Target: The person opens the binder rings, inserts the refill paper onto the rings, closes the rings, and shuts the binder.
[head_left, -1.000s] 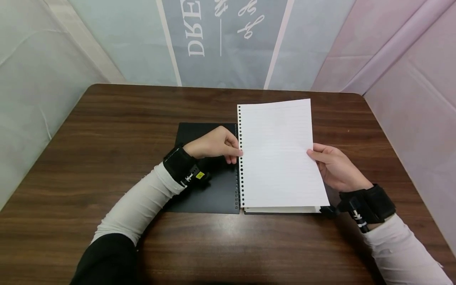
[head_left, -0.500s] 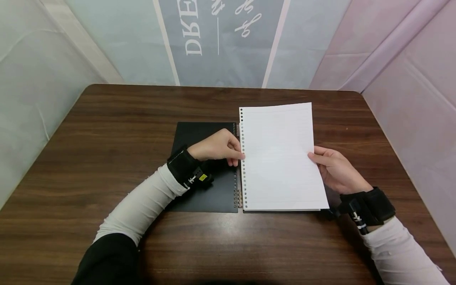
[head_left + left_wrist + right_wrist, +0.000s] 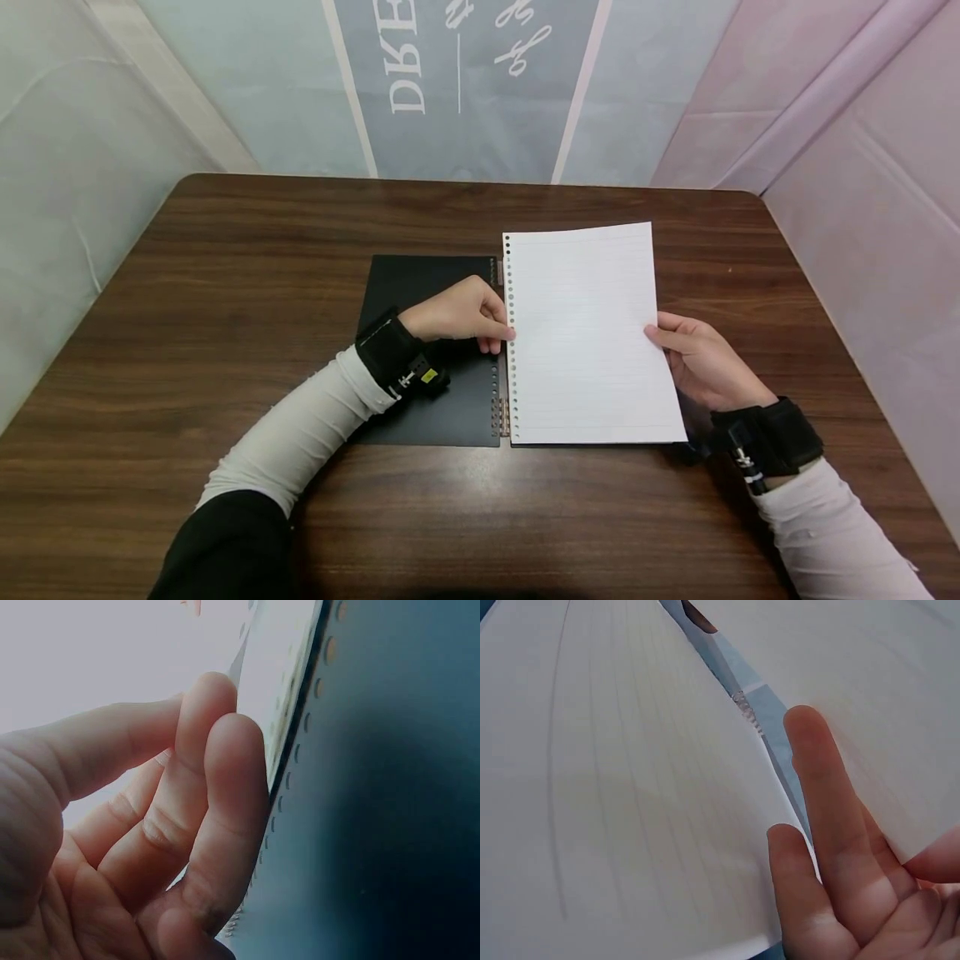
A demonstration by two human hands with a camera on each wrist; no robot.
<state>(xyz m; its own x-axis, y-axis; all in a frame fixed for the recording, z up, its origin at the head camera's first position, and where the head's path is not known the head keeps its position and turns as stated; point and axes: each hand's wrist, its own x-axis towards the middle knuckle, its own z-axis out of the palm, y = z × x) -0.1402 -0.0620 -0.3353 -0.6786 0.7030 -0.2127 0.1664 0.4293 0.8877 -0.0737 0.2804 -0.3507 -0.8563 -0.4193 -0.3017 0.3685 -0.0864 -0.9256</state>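
A white lined sheet of paper point(image 3: 581, 333), punched with holes along its left edge, is held over the right half of an opened black ring binder. My left hand point(image 3: 472, 312) pinches the sheet's holed edge between thumb and fingers, above the binder's black cover point(image 3: 442, 408). On the opposite edge, my right hand point(image 3: 705, 358) pinches the paper with its thumb on top. Metal rings point(image 3: 504, 417) show at the spine. Beneath the sheet lies a lined paper stack point(image 3: 615, 787), separated from it by a gap in the right wrist view.
The binder lies on a dark wood-grain table point(image 3: 225, 333). Behind the table hangs a pale printed curtain point(image 3: 480, 100), with further fabric walls at left and right. Black straps with small cameras are worn on both wrists.
Both hands have brought the sheet down and toward the near table edge. Its bottom edge now covers the stack's edge that showed before. The rings at the spine have come into sight.
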